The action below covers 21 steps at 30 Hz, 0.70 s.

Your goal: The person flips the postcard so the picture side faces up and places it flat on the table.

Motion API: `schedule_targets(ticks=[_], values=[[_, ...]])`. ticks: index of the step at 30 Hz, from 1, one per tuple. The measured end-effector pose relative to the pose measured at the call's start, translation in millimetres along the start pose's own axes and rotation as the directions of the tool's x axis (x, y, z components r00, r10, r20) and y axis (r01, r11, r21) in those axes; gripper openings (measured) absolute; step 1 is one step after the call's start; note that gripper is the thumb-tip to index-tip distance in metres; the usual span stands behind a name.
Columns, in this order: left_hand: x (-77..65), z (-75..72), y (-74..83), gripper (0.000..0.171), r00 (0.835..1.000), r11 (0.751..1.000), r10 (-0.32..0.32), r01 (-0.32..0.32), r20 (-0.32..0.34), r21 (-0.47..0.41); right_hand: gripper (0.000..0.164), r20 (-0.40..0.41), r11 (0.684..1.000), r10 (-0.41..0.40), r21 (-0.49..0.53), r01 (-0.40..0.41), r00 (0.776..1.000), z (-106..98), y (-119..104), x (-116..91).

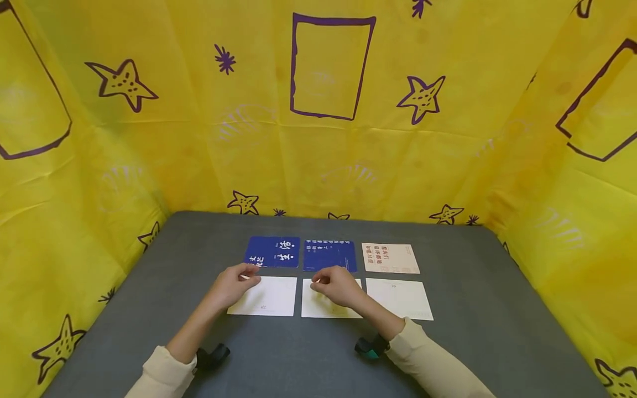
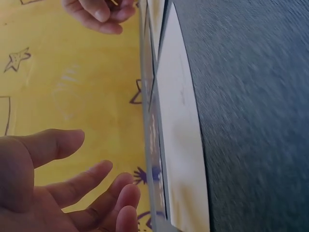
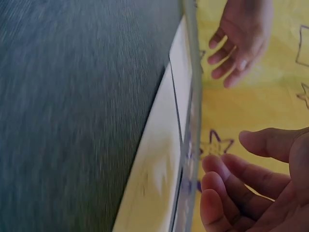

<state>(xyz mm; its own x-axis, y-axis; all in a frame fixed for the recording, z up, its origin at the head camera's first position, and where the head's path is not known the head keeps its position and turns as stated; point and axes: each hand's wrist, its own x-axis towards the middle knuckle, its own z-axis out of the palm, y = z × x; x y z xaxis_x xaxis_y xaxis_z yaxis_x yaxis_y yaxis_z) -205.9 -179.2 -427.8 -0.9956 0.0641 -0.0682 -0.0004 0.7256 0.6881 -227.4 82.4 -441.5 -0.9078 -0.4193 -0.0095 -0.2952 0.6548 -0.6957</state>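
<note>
My left hand point(image 1: 234, 284) hovers over the left edge of a white card point(image 1: 276, 296) in the front row; its fingers are loosely bent, with a gap to the thumb and nothing held. Over the middle white card point(image 1: 318, 305) hangs my right hand point(image 1: 340, 286), also holding nothing, as the right wrist view shows with its thumb point(image 3: 265, 141) apart from the fingers. A third white card point(image 1: 400, 298) lies to the right. Behind them are a blue card with white writing point(image 1: 271, 251), a second blue card point(image 1: 329, 255) and a cream card with reddish-brown writing point(image 1: 390, 258).
The cards lie flat in two rows of three on a dark grey table point(image 1: 478, 331). A yellow cloth point(image 1: 199, 149) with purple stars and frames encloses the back and sides. Dark devices point(image 1: 214, 356) are strapped to both wrists.
</note>
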Motion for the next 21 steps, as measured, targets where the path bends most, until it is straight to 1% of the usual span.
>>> schedule_targets(ticks=[3,9,14,16,21], values=[[-2.6,-3.9,-6.7,0.035,1.000,0.999,-0.014,0.014,-0.006,0.033,0.019,0.013,1.000,-0.009,-0.004,0.009,1.000,7,-7,2],[-5.5,-12.6,-17.3,0.037,0.999,0.995,-0.044,0.042,0.023,0.088,0.017,0.025,1.000,-0.025,-0.017,0.025,0.999,18,-20,3],[-11.3,-20.9,-22.0,0.039,0.996,0.986,-0.080,0.075,0.030,0.147,0.020,0.025,0.996,-0.060,-0.067,0.062,0.998,26,-27,3],[-13.1,-21.6,-23.2,0.039,0.994,0.981,-0.098,0.090,0.038,0.174,0.021,0.022,0.993,-0.065,-0.092,0.067,0.998,28,-28,3],[-15.2,-18.8,-23.6,0.038,0.992,0.972,-0.113,0.100,0.050,0.214,0.023,0.023,0.989,-0.070,-0.129,0.072,0.997,33,-29,3]])
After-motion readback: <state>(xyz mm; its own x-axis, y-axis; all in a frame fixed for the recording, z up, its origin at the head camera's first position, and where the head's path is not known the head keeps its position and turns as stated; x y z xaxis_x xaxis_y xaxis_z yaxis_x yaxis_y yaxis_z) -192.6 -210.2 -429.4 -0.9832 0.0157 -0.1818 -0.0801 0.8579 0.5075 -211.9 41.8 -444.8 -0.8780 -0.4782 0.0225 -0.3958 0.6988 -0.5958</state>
